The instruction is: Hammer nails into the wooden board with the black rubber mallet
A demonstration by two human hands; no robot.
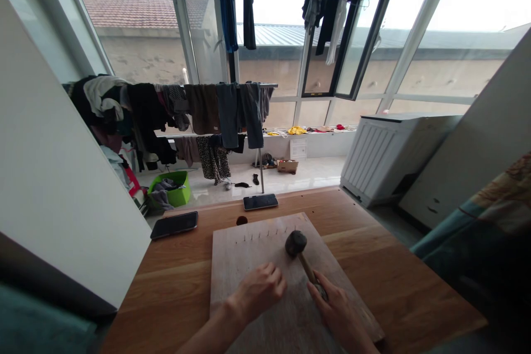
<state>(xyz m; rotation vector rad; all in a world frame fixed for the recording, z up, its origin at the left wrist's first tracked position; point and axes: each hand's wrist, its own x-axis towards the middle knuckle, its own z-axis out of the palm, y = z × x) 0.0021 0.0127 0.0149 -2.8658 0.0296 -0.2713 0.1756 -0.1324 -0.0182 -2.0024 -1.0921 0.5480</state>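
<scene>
A pale wooden board lies on the brown wooden table, with a row of several small nails standing near its far edge. A mallet with a dark round head and a wooden handle lies on the board, head away from me. My right hand rests on the handle's near end, fingers laid over it. My left hand lies palm down on the board just left of the handle, fingers curled loosely and holding nothing.
Two dark phones lie on the table's far side: one at the left, one at the far edge. A small dark round object sits beyond the board. Past the table stand a laden clothes rack, a green basket and a white cabinet.
</scene>
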